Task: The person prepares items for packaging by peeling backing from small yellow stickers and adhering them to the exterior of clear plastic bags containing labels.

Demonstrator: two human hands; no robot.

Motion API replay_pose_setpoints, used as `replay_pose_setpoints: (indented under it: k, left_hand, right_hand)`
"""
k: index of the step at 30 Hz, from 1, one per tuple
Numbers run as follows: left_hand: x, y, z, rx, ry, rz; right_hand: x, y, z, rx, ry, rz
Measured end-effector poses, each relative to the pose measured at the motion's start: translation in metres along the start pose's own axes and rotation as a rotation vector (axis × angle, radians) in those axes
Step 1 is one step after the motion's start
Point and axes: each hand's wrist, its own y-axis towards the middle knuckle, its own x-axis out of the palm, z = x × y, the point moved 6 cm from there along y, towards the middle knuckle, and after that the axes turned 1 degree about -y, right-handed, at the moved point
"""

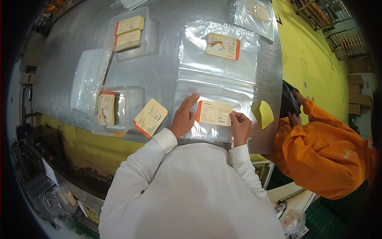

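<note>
A cream card with a red left edge (215, 113) lies print side up on a clear plastic bag (215, 133) at the table's front. My right hand (241, 126) pinches the card's right end between thumb and fingers. Just left of the card, my left hand (184, 118) rests on the bag with its fingers stretched out, holding nothing. Another cream card (151, 117) lies tilted on the metal to the left of that hand. Farther back, a second clear bag (195, 51) has a picture card (223, 46) on top of it.
Clear tubs, one near (129, 107) and one farther back (146, 32), hold more cards. A stack of clear bags (88, 79) lies at left, another (260, 20) at back right. A yellow scraper (266, 114) sits near the right edge. A person in orange (326, 147) handles black plastic there.
</note>
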Motion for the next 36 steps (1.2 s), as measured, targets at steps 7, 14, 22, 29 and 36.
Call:
replay_pose_setpoints:
  k: [7, 14, 22, 29, 36]
  left_hand:
    - [-0.001, 0.000, 0.001, 0.037, 0.020, 0.006]
    - [0.005, 0.002, 0.032, 0.275, 0.476, -0.104]
    - [0.014, -0.001, 0.029, 0.286, 0.736, -0.211]
    - [0.014, 0.002, 0.035, 0.324, 0.755, -0.216]
    - [0.008, -0.001, 0.028, 0.278, 0.596, -0.200]
  right_hand:
    - [0.000, 0.000, 0.001, 0.007, -0.021, 0.020]
    - [0.003, 0.001, 0.004, -0.051, -0.085, 0.011]
    - [-0.004, 0.008, -0.037, -0.152, -0.641, -0.074]
    - [0.058, -0.049, -0.056, -0.798, -0.906, -0.270]
    - [-0.036, -0.017, -0.036, -0.643, -0.571, -0.095]
